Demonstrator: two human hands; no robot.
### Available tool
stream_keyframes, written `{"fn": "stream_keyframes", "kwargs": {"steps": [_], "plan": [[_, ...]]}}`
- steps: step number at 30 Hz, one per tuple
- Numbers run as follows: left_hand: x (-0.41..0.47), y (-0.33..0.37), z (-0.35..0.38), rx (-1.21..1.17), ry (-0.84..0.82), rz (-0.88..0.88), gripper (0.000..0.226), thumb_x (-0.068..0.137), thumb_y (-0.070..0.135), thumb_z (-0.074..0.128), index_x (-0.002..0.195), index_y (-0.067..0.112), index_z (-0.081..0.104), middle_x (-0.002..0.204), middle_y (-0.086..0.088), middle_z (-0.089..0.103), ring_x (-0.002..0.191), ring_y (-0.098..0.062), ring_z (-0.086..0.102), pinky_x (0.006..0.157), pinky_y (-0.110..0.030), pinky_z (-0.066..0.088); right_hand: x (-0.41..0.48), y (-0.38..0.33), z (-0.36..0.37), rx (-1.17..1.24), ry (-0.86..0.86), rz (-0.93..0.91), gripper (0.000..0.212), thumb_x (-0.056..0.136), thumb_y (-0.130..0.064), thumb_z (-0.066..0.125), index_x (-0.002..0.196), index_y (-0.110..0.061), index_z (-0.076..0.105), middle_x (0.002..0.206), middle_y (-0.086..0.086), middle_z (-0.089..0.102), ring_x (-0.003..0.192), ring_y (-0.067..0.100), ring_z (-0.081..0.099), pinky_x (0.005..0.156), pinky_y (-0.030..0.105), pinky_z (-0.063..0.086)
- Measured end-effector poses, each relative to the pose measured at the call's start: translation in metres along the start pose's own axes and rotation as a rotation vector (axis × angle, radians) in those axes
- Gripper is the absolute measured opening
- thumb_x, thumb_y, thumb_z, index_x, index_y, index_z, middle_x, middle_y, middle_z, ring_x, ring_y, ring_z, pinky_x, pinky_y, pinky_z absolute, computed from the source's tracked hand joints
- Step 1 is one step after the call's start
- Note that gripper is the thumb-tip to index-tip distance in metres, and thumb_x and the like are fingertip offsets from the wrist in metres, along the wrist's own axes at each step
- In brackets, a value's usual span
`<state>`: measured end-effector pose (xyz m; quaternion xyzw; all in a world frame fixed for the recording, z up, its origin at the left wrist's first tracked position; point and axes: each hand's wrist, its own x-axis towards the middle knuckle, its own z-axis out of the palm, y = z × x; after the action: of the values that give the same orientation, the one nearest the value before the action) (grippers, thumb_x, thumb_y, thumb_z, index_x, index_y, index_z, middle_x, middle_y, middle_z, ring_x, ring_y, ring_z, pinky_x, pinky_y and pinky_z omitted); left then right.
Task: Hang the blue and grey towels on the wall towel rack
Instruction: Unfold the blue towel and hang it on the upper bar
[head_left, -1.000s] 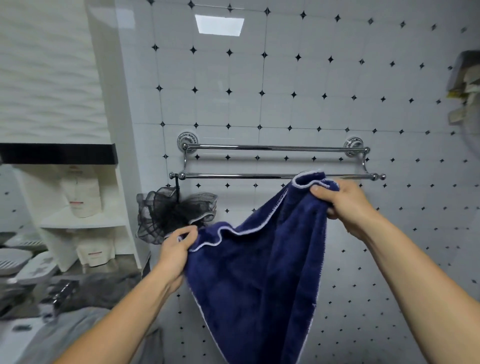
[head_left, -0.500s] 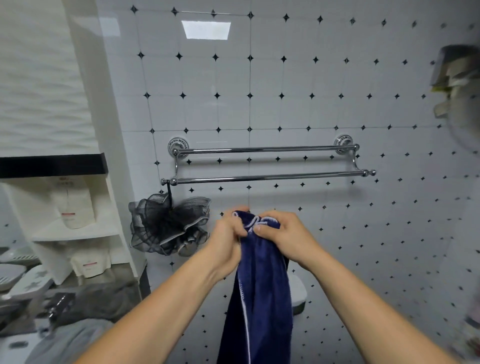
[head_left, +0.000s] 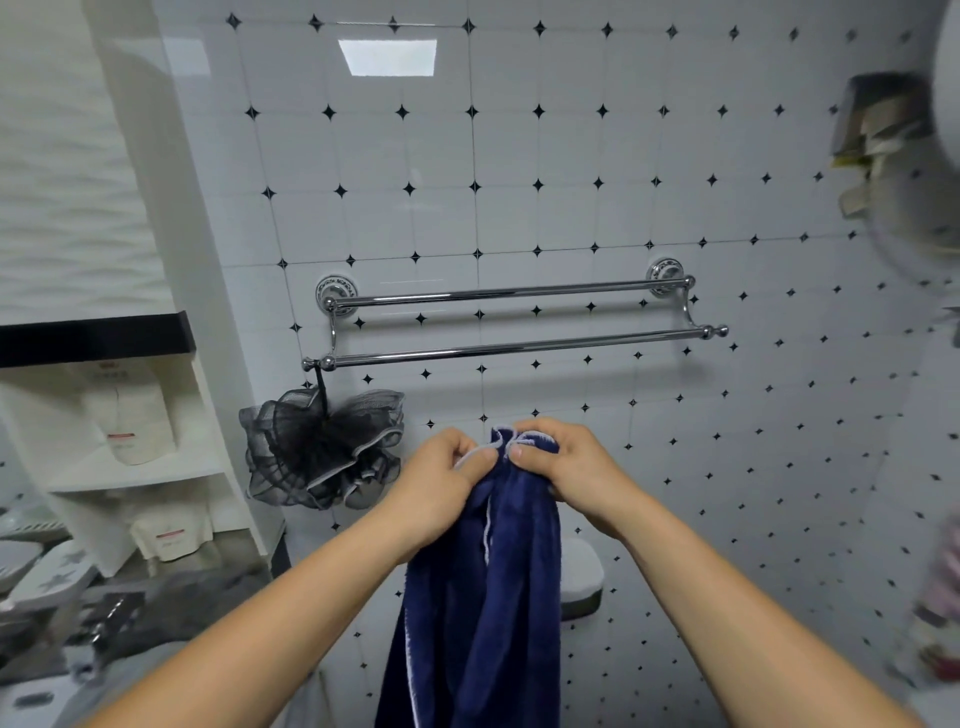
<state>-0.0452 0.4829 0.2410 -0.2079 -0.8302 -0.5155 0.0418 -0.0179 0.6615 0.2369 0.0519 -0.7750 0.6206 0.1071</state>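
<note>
Lower left: grey cloth (head_left: 208, 587), probably grey towel, not yet hung.
Left of centre: black mesh pouf (head_left: 322, 447) hangs off left end of towel rack (head_left: 509, 322); both bars otherwise bare.
Centre: left hand (head_left: 441, 483), grip closed, pinches top hem of blue towel (head_left: 483, 597). Towel hangs bunched below rack, not touching it.
Right hand (head_left: 566, 467), grip closed, pinches same hem, thumbs almost meeting.
Risk: draped while bunched, towel may slide off smooth bar; swung left, may snag pouf.
</note>
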Motion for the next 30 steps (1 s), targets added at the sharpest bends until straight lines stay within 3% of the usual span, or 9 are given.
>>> {"fn": "stream_keyframes", "kwargs": {"steps": [3,6,8,13,18,22,25,27,30], "plan": [[-0.001,0.003,0.006,-0.074,-0.024,-0.044,0.021,0.092,0.028,0.058,0.073,0.017,0.058,0.062,0.004,0.06,0.058,-0.014,0.051,0.062,-0.03,0.042,-0.002,0.003,-0.004,-0.095,0.069,0.055,0.019,0.086,-0.025,0.069,0.105,-0.031,0.067,0.104,-0.007,0.068,0.085,0.01,0.066,0.064,0.023,0.052],[0.003,0.001,-0.003,-0.262,0.108,-0.166,0.027,0.095,0.019,0.053,0.068,0.015,0.05,0.064,-0.005,0.048,0.063,-0.018,0.041,0.064,-0.034,0.035,-0.006,0.011,-0.02,-0.248,0.244,0.129,0.014,0.078,-0.024,0.074,0.084,-0.018,0.063,0.071,-0.002,0.066,0.046,0.01,0.057,0.046,0.02,0.043],[0.005,-0.001,-0.012,-0.408,0.185,-0.236,0.025,0.097,0.019,0.05,0.072,0.014,0.051,0.069,-0.011,0.046,0.066,-0.021,0.04,0.063,-0.036,0.035,-0.01,0.017,-0.031,-0.275,0.344,0.188,0.02,0.073,-0.02,0.076,0.079,-0.011,0.059,0.059,0.003,0.063,0.036,0.014,0.057,0.04,0.021,0.044],[0.004,-0.008,-0.015,-0.369,0.25,-0.227,0.038,0.099,0.024,0.046,0.061,0.021,0.039,0.061,-0.004,0.035,0.061,-0.019,0.03,0.063,-0.037,0.028,-0.014,0.022,-0.039,-0.385,0.426,0.232,0.023,0.068,-0.02,0.075,0.072,-0.01,0.054,0.066,0.01,0.07,0.043,0.022,0.067,0.054,0.033,0.057],[0.001,-0.009,-0.018,-0.37,0.278,-0.214,0.048,0.099,0.021,0.048,0.054,0.022,0.032,0.055,-0.004,0.034,0.054,-0.019,0.029,0.054,-0.033,0.028,-0.015,0.021,-0.051,-0.48,0.456,0.307,0.033,0.066,-0.019,0.08,0.065,-0.011,0.048,0.065,0.005,0.06,0.043,0.025,0.066,0.046,0.03,0.051],[-0.001,-0.011,-0.021,-0.397,0.254,-0.199,0.041,0.098,0.019,0.05,0.059,0.017,0.039,0.071,-0.011,0.042,0.066,-0.027,0.035,0.053,-0.033,0.036,-0.019,0.022,-0.053,-0.991,0.418,0.306,0.035,0.075,-0.022,0.075,0.058,-0.013,0.046,0.071,0.003,0.056,0.069,0.03,0.055,0.058,0.029,0.041],[-0.004,-0.01,-0.012,-0.349,0.177,-0.164,0.025,0.098,0.022,0.049,0.075,0.011,0.049,0.075,-0.012,0.048,0.066,-0.026,0.044,0.045,-0.03,0.048,-0.017,0.016,-0.039,-1.277,0.312,0.289,0.027,0.082,-0.037,0.071,0.089,-0.011,0.067,0.104,0.01,0.058,0.098,0.032,0.055,0.07,0.031,0.036],[-0.007,-0.008,-0.006,-0.331,0.132,-0.152,0.023,0.099,0.023,0.048,0.079,0.01,0.047,0.074,-0.014,0.053,0.065,-0.024,0.052,0.046,-0.03,0.05,-0.015,0.01,-0.027,-1.332,0.277,0.285,0.03,0.083,-0.044,0.068,0.094,-0.016,0.068,0.109,0.007,0.061,0.104,0.03,0.056,0.072,0.032,0.035],[-0.018,-0.004,0.003,-0.34,0.047,-0.11,0.02,0.1,0.021,0.048,0.082,0.012,0.047,0.076,-0.01,0.059,0.062,-0.017,0.058,0.044,-0.024,0.048,-0.011,-0.001,-0.019,-1.223,0.271,0.313,0.03,0.085,-0.045,0.064,0.075,-0.017,0.057,0.094,0.008,0.068,0.091,0.029,0.063,0.066,0.029,0.038]]}}
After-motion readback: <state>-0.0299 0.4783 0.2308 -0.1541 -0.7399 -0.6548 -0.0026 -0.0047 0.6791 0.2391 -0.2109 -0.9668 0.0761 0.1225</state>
